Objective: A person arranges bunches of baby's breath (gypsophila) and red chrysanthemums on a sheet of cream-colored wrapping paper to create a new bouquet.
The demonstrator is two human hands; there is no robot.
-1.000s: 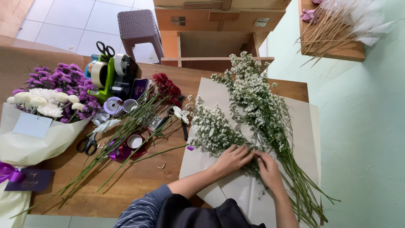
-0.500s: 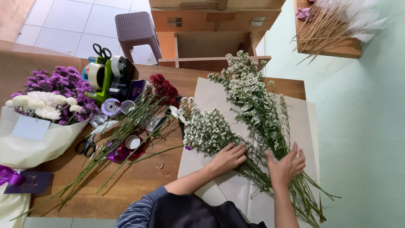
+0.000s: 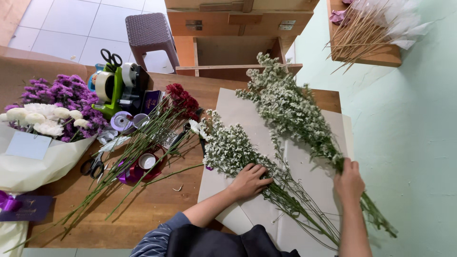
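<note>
The person's left hand (image 3: 248,181) lies flat on a bunch of small white flowers (image 3: 233,145). Its fingers are pressed close together and push the bunch down onto a big sheet of pale paper (image 3: 304,166) on the wooden bench (image 3: 157,204). The right hand (image 3: 349,181) is closed around the stems of a second, longer spray of white flowers (image 3: 290,107). Its fingers wrap the stems tight, low down, where the green stalks are bare. This spray lies slantwise across the paper, with its top near the far edge of the bench.

To do this well, the person should hold the stalks, not the tiny blooms, because the blooms look light and would crumble off. A soft, flat press should be enough to keep the lower bunch from sliding. The stems should line up side by side.

The stalks are thin, green and bendy. The little flowers look fluffy, like foam. The paper is smooth and a bit stiff.

To the left lie dark red flowers (image 3: 183,100) on long stems, black scissors (image 3: 93,166), rolls of ribbon (image 3: 123,121) and a green tape holder (image 3: 112,88). A wrapped bouquet (image 3: 45,114) of purple and cream flowers rests at the far left.
</note>
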